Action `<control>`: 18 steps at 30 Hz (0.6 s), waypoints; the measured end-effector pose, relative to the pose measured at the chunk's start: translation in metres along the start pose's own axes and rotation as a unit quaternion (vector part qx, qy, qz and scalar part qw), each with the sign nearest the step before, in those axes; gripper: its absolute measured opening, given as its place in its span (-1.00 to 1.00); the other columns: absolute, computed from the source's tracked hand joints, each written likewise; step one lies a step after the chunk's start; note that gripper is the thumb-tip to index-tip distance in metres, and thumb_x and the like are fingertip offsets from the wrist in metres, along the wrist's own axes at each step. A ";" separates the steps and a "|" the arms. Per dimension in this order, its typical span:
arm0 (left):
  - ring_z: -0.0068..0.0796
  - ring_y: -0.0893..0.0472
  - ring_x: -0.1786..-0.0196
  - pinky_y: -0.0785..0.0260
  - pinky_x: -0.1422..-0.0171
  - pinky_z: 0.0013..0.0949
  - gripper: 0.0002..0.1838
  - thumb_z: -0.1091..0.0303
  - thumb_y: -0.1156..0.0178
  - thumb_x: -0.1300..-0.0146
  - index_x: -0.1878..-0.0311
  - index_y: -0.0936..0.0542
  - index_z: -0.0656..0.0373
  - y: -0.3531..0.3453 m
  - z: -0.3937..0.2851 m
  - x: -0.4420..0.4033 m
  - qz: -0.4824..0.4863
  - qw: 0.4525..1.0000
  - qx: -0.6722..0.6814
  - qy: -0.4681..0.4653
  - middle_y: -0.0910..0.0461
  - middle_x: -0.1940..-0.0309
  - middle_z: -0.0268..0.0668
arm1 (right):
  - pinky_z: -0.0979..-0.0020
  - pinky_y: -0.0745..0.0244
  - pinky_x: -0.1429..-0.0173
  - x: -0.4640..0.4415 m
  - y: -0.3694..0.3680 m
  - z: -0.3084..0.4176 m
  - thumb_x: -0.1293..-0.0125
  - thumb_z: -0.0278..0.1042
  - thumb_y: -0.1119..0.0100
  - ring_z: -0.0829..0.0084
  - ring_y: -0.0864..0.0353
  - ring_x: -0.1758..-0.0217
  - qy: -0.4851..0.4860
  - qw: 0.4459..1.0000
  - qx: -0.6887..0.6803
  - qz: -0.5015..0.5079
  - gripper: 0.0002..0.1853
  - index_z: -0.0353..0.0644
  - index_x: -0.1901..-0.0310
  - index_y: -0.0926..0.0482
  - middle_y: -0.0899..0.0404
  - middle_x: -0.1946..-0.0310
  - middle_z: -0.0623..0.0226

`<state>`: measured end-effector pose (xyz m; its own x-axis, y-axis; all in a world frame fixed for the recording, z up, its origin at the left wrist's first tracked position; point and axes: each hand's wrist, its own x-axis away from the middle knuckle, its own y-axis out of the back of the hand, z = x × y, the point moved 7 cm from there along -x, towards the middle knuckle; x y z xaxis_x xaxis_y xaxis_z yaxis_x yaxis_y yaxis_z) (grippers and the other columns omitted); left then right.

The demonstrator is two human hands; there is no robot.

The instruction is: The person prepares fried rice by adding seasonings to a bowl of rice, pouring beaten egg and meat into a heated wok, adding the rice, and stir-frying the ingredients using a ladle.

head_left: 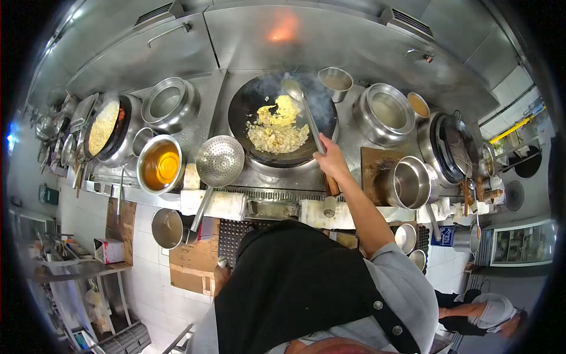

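My right hand (331,158) is wrapped round the handle of a long metal ladle (306,112), whose bowl is over the far side of a dark wok (239,115). In the wok lie yellow egg (285,110) and pale rice (277,138), with smoke above them. The wok's wooden handle (331,187) points toward me, below my right hand. My left hand (221,276) is low beside the apron, closed round the end of a light-coloured object I cannot make out.
A perforated strainer (220,160) and a bowl of orange liquid (154,171) stand left of the wok. Steel pots (386,113) and an empty pot (411,183) are to the right. Another person (492,311) is at the lower right.
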<state>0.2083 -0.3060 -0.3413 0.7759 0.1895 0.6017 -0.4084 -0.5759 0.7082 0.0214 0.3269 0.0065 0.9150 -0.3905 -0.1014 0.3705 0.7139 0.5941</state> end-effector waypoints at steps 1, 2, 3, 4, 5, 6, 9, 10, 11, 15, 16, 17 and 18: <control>0.12 -0.71 -0.03 -0.53 -0.08 0.01 -0.46 0.18 -0.34 -0.07 -0.11 -0.62 0.27 0.002 -0.012 0.007 -0.001 1.000 0.004 -0.001 -0.72 0.12 0.09 | 0.21 -0.50 -0.34 0.008 0.006 0.003 -0.21 -0.34 -0.29 -0.11 -0.62 -0.26 -0.004 1.000 0.003 0.009 -0.23 -0.24 -0.49 -0.36 -0.60 -0.19 -0.24; 0.08 -0.71 0.00 -0.53 -0.08 -0.01 -0.45 0.20 -0.36 -0.05 -0.10 -0.61 0.30 0.007 -0.025 0.012 -0.027 0.996 0.081 -0.010 -0.72 0.13 0.06 | 0.21 -0.50 -0.34 0.012 0.008 0.004 -0.21 -0.34 -0.29 -0.11 -0.62 -0.26 0.001 1.000 0.005 0.009 -0.23 -0.24 -0.49 -0.36 -0.60 -0.19 -0.24; 0.05 -0.72 0.04 -0.53 -0.08 -0.03 -0.44 0.22 -0.38 -0.02 -0.09 -0.60 0.33 0.012 -0.039 0.016 -0.054 0.986 0.159 -0.020 -0.72 0.15 0.04 | 0.20 -0.48 -0.36 0.013 0.006 0.000 -0.22 -0.35 -0.28 -0.11 -0.59 -0.29 -0.021 0.998 0.046 0.025 -0.24 -0.25 -0.49 -0.36 -0.58 -0.21 -0.23; -0.02 -0.71 0.04 -0.52 -0.10 -0.06 -0.45 0.27 -0.39 -0.02 -0.10 -0.60 0.34 0.022 -0.065 0.023 -0.066 0.976 0.208 -0.022 -0.72 0.10 -0.03 | 0.19 -0.46 -0.39 0.014 0.002 -0.006 -0.23 -0.35 -0.27 -0.11 -0.57 -0.32 -0.044 0.994 0.088 0.041 -0.25 -0.26 -0.48 -0.36 -0.57 -0.24 -0.23; -0.02 -0.71 0.04 -0.52 -0.10 -0.06 -0.45 0.27 -0.39 -0.02 -0.10 -0.60 0.34 0.038 -0.095 0.037 -0.067 0.975 0.212 -0.020 -0.72 0.10 -0.03 | 0.19 -0.46 -0.39 0.015 -0.003 -0.009 -0.23 -0.35 -0.27 -0.11 -0.57 -0.32 -0.041 0.994 0.090 0.043 -0.25 -0.26 -0.48 -0.36 -0.57 -0.24 -0.23; -0.05 -0.71 0.03 -0.53 -0.09 -0.08 -0.47 0.30 -0.39 -0.04 -0.10 -0.59 0.33 0.056 -0.129 0.054 -0.052 0.971 0.230 -0.048 -0.72 0.09 -0.04 | 0.19 -0.46 -0.40 0.016 -0.011 -0.013 -0.23 -0.35 -0.28 -0.12 -0.56 -0.32 -0.033 0.996 0.069 0.035 -0.25 -0.25 -0.48 -0.36 -0.57 -0.23 -0.23; -0.13 -0.71 0.06 -0.54 -0.06 -0.13 -0.51 0.36 -0.37 -0.08 -0.10 -0.60 0.33 0.069 -0.176 0.055 -0.048 0.946 0.295 -0.124 -0.72 0.10 -0.09 | 0.26 -0.48 -0.36 0.018 -0.021 -0.017 -0.22 -0.40 -0.32 0.00 -0.62 -0.30 -0.043 0.998 0.031 0.046 -0.25 -0.33 -0.47 -0.36 -0.59 -0.24 -0.20; -0.18 -0.70 0.08 -0.54 -0.03 -0.16 -0.54 0.39 -0.36 -0.10 -0.09 -0.61 0.32 0.074 -0.192 0.052 -0.057 0.921 0.341 -0.177 -0.72 0.12 -0.12 | 0.27 -0.49 -0.34 0.014 -0.025 -0.025 -0.23 -0.40 -0.33 0.06 -0.65 -0.26 -0.042 0.996 0.018 0.072 -0.25 -0.33 -0.47 -0.36 -0.61 -0.22 -0.17; -0.18 -0.70 0.08 -0.54 -0.03 -0.16 -0.54 0.39 -0.36 -0.10 -0.09 -0.61 0.32 0.078 -0.206 0.050 -0.053 0.922 0.340 -0.179 -0.72 0.12 -0.12 | 0.28 -0.50 -0.32 0.012 -0.030 -0.034 -0.23 -0.41 -0.33 0.11 -0.68 -0.22 -0.043 0.994 0.004 0.097 -0.25 -0.32 -0.48 -0.35 -0.63 -0.21 -0.14; -0.39 -0.68 0.25 -0.52 0.13 -0.31 -0.73 0.42 -0.30 -0.20 0.04 -0.61 0.27 0.127 -0.303 0.079 0.026 0.923 0.333 -0.191 -0.70 0.30 -0.24 | 0.30 -0.58 -0.13 -0.007 -0.029 -0.023 -0.24 -0.41 -0.34 0.25 -0.73 0.01 0.055 0.995 0.077 -0.033 -0.23 -0.31 -0.50 -0.33 -0.68 -0.13 -0.03; -0.41 -0.67 0.29 -0.51 0.17 -0.32 -0.77 0.43 -0.27 -0.23 0.06 -0.60 0.26 0.125 -0.314 0.073 0.064 0.916 0.350 -0.185 -0.69 0.34 -0.26 | 0.27 -0.50 -0.29 -0.010 -0.022 -0.011 -0.22 -0.38 -0.34 0.10 -0.64 -0.18 -0.018 0.999 0.011 -0.025 -0.23 -0.33 -0.48 -0.33 -0.61 -0.22 -0.09; -0.43 -0.66 0.33 -0.50 0.21 -0.33 -0.80 0.44 -0.24 -0.26 0.07 -0.60 0.25 0.126 -0.329 0.072 0.102 0.907 0.367 -0.179 -0.68 0.37 -0.28 | 0.23 -0.42 -0.44 -0.012 -0.022 -0.007 -0.20 -0.36 -0.34 -0.05 -0.54 -0.38 -0.090 0.994 -0.055 -0.020 -0.22 -0.35 -0.47 -0.34 -0.54 -0.31 -0.15; -0.41 -0.64 0.36 -0.49 0.30 -0.33 -0.82 0.43 -0.20 -0.31 0.06 -0.60 0.25 0.128 -0.348 0.076 0.126 0.873 0.429 -0.193 -0.66 0.41 -0.28 | 0.23 -0.42 -0.44 -0.017 -0.033 -0.009 -0.20 -0.36 -0.34 -0.05 -0.54 -0.38 -0.091 0.994 -0.051 -0.021 -0.22 -0.35 -0.47 -0.34 -0.54 -0.31 -0.15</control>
<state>0.0475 -0.0889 -0.0767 0.8849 -0.2167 0.4123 -0.2081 -0.9759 -0.0664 -0.0051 0.3154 -0.0190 0.8578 -0.5133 0.0261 0.4309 0.7459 0.5078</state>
